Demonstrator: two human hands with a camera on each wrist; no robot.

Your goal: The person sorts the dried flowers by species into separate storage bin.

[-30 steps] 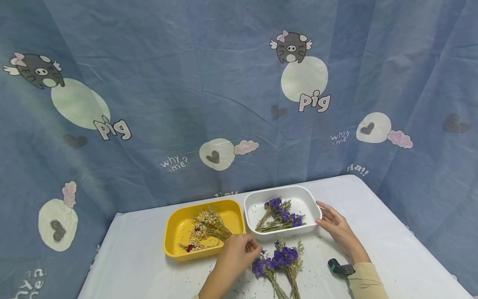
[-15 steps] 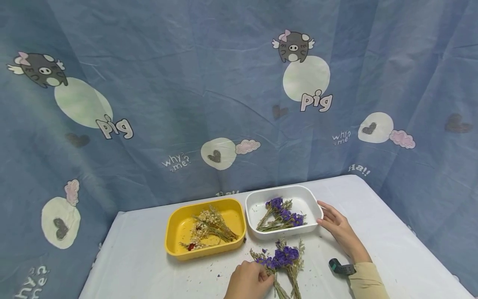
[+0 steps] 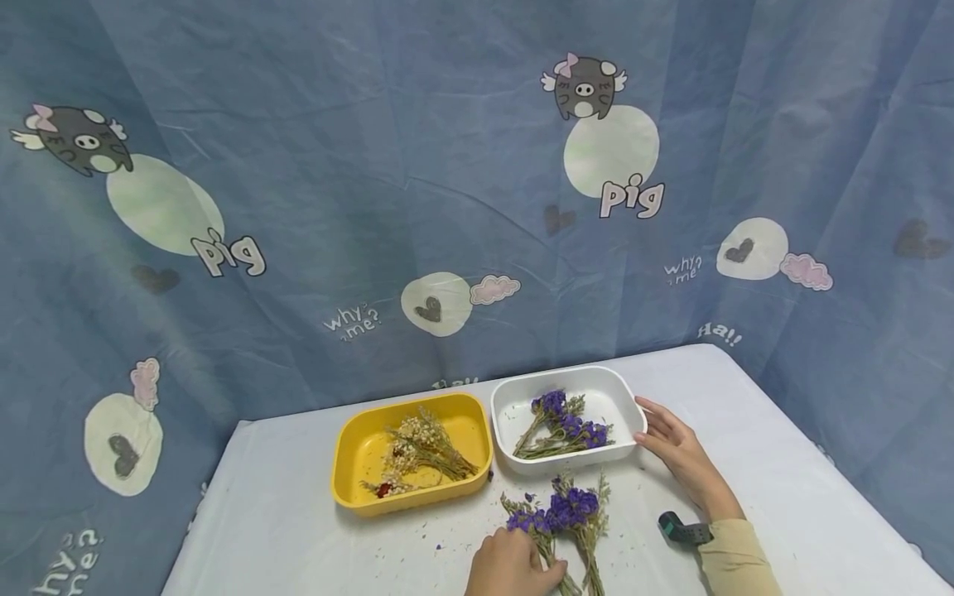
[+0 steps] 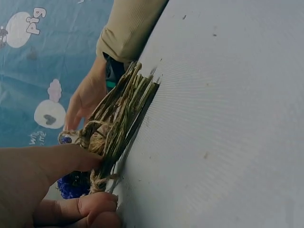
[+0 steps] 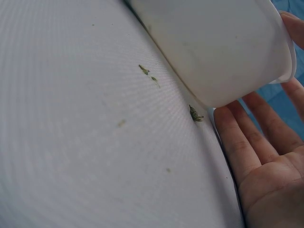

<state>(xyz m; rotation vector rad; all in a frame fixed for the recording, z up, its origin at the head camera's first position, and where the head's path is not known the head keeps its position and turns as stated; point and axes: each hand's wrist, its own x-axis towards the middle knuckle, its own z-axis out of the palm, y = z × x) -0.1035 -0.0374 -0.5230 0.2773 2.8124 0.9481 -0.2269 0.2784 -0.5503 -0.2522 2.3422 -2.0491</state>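
Note:
Two bunches of dried purple flowers lie side by side on the white table: a left bunch (image 3: 531, 521) and a right bunch (image 3: 585, 517). My left hand (image 3: 514, 564) pinches the left bunch's stems; in the left wrist view its thumb lies at the twine (image 4: 97, 178) round the stems (image 4: 126, 111). At the end of the white tray (image 3: 514, 465), my right hand (image 3: 681, 451) touches the wall with outstretched fingers (image 5: 237, 142). Inside that tray lie more purple dried flowers (image 3: 570, 426).
Left of the white tray stands a yellow tray (image 3: 346, 451) with bunches of cream dried flowers (image 3: 421, 447) and a red bloom (image 3: 383, 490). Plant crumbs (image 5: 194, 114) dot the tablecloth. A blue printed curtain (image 3: 477, 165) hangs behind the table.
My left hand has moved from beside the yellow tray, down and right, to the left purple bunch's stems, and now pinches them. My right hand has stayed at the white tray.

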